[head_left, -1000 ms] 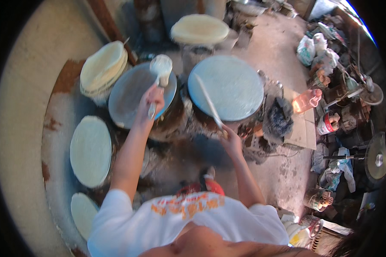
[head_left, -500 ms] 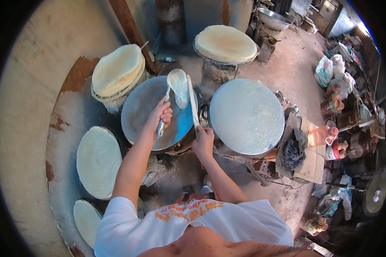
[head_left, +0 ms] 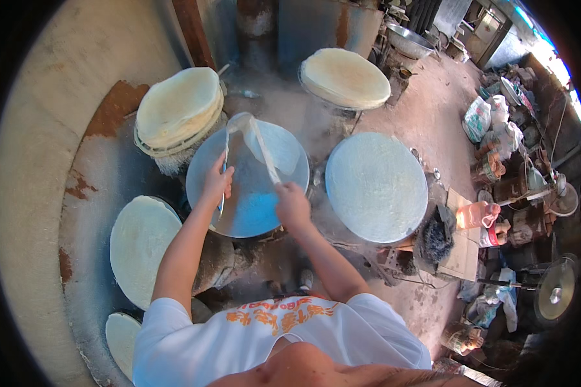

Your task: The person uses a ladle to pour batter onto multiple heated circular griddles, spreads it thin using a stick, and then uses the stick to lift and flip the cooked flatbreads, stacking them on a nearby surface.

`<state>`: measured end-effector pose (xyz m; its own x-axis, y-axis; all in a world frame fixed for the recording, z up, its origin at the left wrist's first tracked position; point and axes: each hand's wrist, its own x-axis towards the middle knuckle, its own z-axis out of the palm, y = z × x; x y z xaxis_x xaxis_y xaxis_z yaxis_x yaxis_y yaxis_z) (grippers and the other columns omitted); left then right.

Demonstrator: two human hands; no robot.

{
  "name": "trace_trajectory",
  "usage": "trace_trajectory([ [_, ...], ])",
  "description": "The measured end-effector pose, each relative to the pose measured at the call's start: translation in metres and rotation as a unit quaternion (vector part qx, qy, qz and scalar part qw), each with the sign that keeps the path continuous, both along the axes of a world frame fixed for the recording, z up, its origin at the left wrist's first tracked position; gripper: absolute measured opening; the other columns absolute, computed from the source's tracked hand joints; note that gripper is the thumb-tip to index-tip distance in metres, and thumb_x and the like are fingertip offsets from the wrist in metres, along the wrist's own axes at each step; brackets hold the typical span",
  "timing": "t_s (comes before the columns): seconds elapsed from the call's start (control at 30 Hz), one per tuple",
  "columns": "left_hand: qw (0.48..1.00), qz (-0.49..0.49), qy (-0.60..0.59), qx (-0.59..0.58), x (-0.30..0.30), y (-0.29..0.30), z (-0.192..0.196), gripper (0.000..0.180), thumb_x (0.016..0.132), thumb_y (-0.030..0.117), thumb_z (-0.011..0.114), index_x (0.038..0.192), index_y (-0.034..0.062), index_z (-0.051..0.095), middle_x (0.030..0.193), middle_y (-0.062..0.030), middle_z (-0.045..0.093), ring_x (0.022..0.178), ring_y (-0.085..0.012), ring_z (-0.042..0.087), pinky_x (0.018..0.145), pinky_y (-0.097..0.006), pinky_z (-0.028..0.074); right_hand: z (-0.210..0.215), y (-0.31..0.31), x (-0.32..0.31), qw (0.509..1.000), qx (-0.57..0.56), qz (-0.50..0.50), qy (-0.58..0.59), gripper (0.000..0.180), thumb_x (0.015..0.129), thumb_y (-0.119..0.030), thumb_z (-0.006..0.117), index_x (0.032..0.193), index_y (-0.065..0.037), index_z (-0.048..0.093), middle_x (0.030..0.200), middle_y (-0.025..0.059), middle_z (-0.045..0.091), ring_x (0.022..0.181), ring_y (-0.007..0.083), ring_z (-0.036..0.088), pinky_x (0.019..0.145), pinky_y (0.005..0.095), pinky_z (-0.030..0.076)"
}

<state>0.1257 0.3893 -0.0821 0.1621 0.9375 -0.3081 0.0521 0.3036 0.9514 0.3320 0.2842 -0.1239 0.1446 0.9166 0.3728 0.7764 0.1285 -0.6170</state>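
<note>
A round dark griddle (head_left: 206,151) lies in front of me. My left hand (head_left: 217,181) is closed around the handle of a ladle (head_left: 240,120), whose bowl hangs over the griddle's far edge. In my right hand (head_left: 293,205) is a long, pale spreading stick (head_left: 265,155), slanting away to the left with its far end close to the ladle's bowl. Wet, pale batter (head_left: 285,152) covers the far right part of the griddle, beside the stick. Whether ladle and stick touch is hard to see.
Right of it stands a second griddle (head_left: 376,187) coated with pale batter. Stacks of thin round flatbreads (head_left: 177,106) stand at the far left and far right (head_left: 345,76). More flatbreads (head_left: 144,248) lie at the left. A pink bottle (head_left: 476,215) stands on a board at the right.
Batter has come out of the ladle onto the griddle's far right part. The ladle has moved left, and the stick's far end has swung left toward it.
</note>
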Motion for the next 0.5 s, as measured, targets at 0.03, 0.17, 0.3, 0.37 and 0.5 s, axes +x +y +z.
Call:
trace_trajectory([
  [0.03, 1.000, 0.005, 0.017, -0.004, -0.012, -0.007, 0.000, 0.059, 0.092, 0.010, 0.051, 0.144, 0.0257, 0.029, 0.056, 0.0020, 0.035, 0.038, -0.0090, 0.033, 0.035, -0.026, 0.030, 0.005, 0.004, 0.001, 1.000, 0.013, 0.011, -0.005, 0.036, 0.070, 0.001, 0.054, 0.104, -0.006, 0.064, 0.102, 0.0115, 0.059, 0.097, 0.0318, 0.055, 0.079, 0.0391, 0.049],
  [0.17, 0.999, 0.021, 0.032, -0.019, -0.047, -0.014, -0.005, 0.059, 0.092, 0.011, 0.052, 0.144, 0.0243, 0.029, 0.055, 0.0008, 0.035, 0.037, -0.0091, 0.032, 0.034, -0.027, 0.030, -0.006, -0.030, 0.011, 1.000, -0.027, -0.006, 0.001, 0.037, 0.067, -0.002, 0.059, 0.103, -0.005, 0.065, 0.104, 0.0108, 0.061, 0.099, 0.0314, 0.056, 0.083, 0.0389, 0.047],
  [0.3, 0.996, 0.072, 0.057, -0.023, -0.035, -0.024, -0.007, 0.059, 0.092, 0.010, 0.052, 0.144, 0.0236, 0.030, 0.054, -0.0001, 0.036, 0.037, -0.0109, 0.034, 0.033, -0.029, 0.029, -0.001, 0.004, -0.014, 0.994, -0.047, 0.074, 0.067, 0.038, 0.065, -0.003, 0.060, 0.103, -0.003, 0.065, 0.101, 0.0137, 0.061, 0.100, 0.0309, 0.057, 0.085, 0.0399, 0.047],
  [0.37, 0.996, 0.076, 0.042, -0.021, -0.042, -0.038, -0.001, 0.058, 0.092, 0.011, 0.052, 0.144, 0.0227, 0.030, 0.054, 0.0011, 0.037, 0.037, -0.0109, 0.034, 0.034, -0.029, 0.030, -0.012, 0.018, 0.015, 0.994, -0.057, 0.085, -0.040, 0.035, 0.066, -0.002, 0.061, 0.100, -0.003, 0.066, 0.099, 0.0128, 0.063, 0.098, 0.0307, 0.057, 0.084, 0.0394, 0.047],
  [0.5, 0.995, 0.088, -0.039, -0.021, -0.071, -0.068, 0.009, 0.059, 0.093, 0.008, 0.050, 0.145, 0.0236, 0.028, 0.053, 0.0037, 0.033, 0.038, -0.0081, 0.031, 0.035, -0.027, 0.028, -0.007, 0.009, 0.021, 0.996, -0.060, 0.057, -0.017, 0.031, 0.067, -0.003, 0.062, 0.097, -0.007, 0.069, 0.100, 0.0113, 0.063, 0.091, 0.0320, 0.057, 0.082, 0.0395, 0.047],
])
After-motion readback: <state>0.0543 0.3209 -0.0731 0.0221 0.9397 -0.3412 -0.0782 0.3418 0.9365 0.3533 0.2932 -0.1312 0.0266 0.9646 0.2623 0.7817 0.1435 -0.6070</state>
